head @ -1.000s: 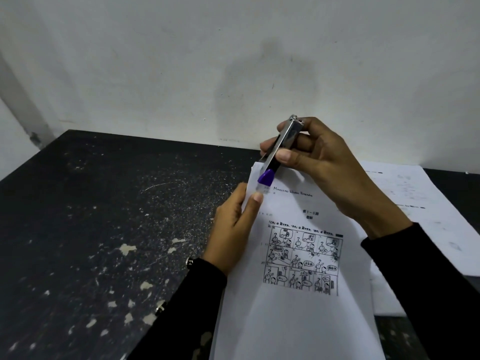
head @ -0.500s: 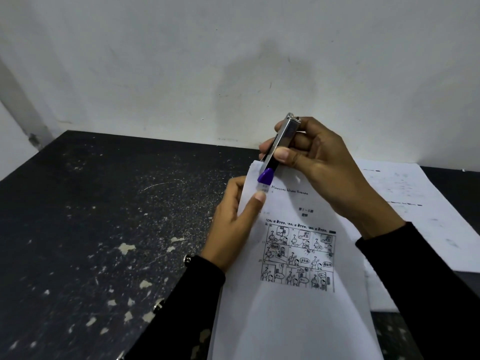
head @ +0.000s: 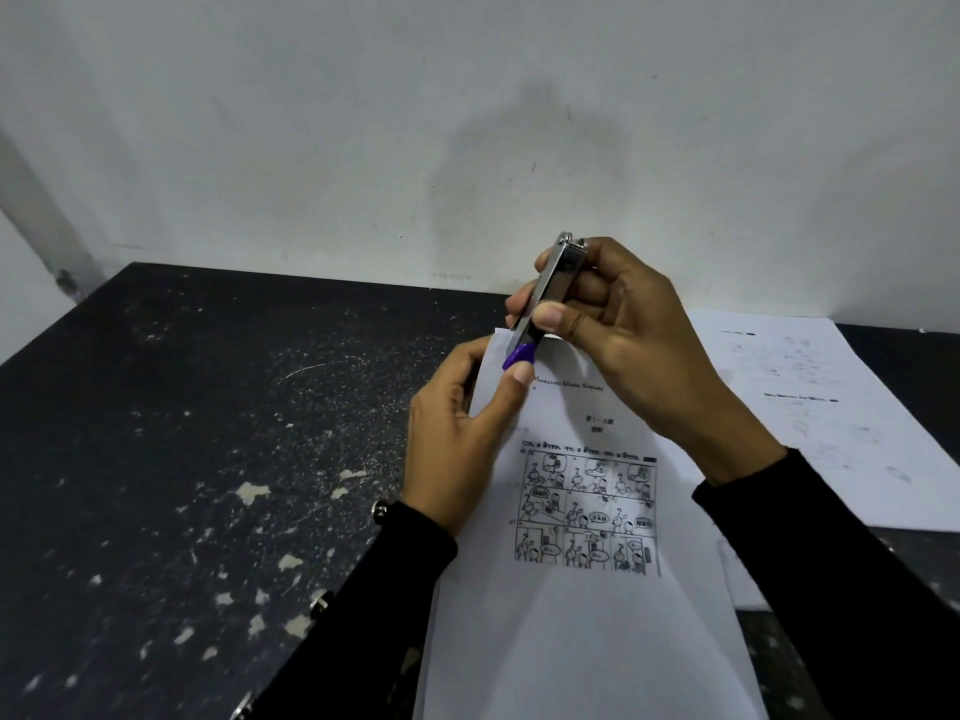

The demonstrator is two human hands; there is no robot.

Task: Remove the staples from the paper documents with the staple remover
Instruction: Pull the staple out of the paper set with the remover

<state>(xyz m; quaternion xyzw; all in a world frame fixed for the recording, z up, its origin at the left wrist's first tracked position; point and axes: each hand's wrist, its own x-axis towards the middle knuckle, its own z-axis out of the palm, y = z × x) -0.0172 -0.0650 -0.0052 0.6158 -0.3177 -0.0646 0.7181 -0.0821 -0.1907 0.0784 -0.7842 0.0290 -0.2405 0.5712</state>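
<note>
Document in hand: we find a white stapled paper document (head: 582,615) printed with a comic strip, lifted off the dark speckled tabletop (head: 208,433) and tilted, its top left corner raised.
Left hand: we see the left hand (head: 457,449) pinching the document's left edge just below the top corner, thumb curled over the printed face, fingers behind the sheet.
Right hand: the right hand (head: 618,345) grips the staple remover (head: 545,304), thumb pressed flat on its metal face, fingers curled round the far side.
Staple remover: a slim chrome tool with a purple tip, held steeply, purple end down and touching the document's top left corner, just above the left thumb. We cannot tell whether its tip has hold of a staple; the staple itself is too small to make out.
Second document: another white paper sheet (head: 831,418) lies flat on the tabletop to the right of the held document, partly behind the right wrist.
Sleeves: both forearms wear black sleeves (head: 857,589), flanking the document's lower half.
Backdrop: a white wall (head: 467,122) rises behind the document, meeting the tabletop's far edge.
</note>
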